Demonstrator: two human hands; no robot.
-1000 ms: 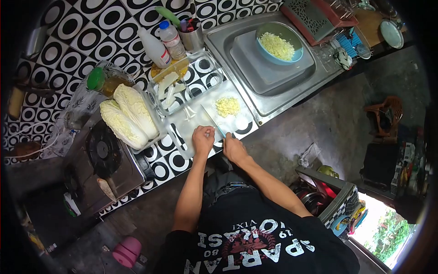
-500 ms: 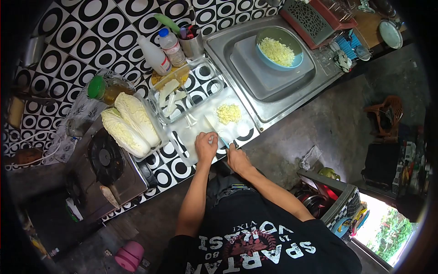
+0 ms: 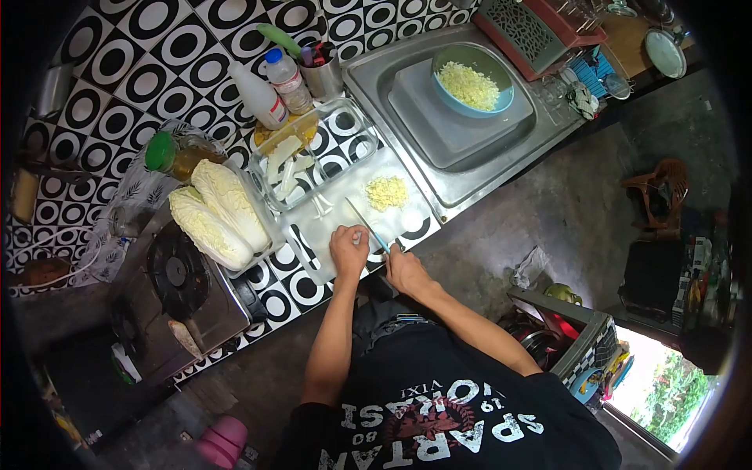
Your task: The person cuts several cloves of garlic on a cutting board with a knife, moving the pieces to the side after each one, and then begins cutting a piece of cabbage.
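My right hand (image 3: 401, 268) grips a knife (image 3: 364, 222) by its blue handle, the blade lying over a clear cutting board (image 3: 337, 213) on the black-and-white counter. My left hand (image 3: 348, 249) presses a pale cabbage piece against the board just left of the blade. A small heap of chopped cabbage (image 3: 388, 192) lies on the board beyond the knife. A few white stalk strips (image 3: 322, 205) sit at the board's far left.
A glass dish (image 3: 345, 137) holds cabbage stalks behind the board. Two cabbage halves (image 3: 219, 211) lie left, beside a gas stove (image 3: 176, 282). A blue bowl of chopped cabbage (image 3: 468, 82) rests in the sink (image 3: 540, 117). Bottles (image 3: 270, 86) stand by the wall.
Both hands and the knife stay over the board with small cutting shifts; the view has drifted slightly, so everything sits a little lower-left to upper in frame.
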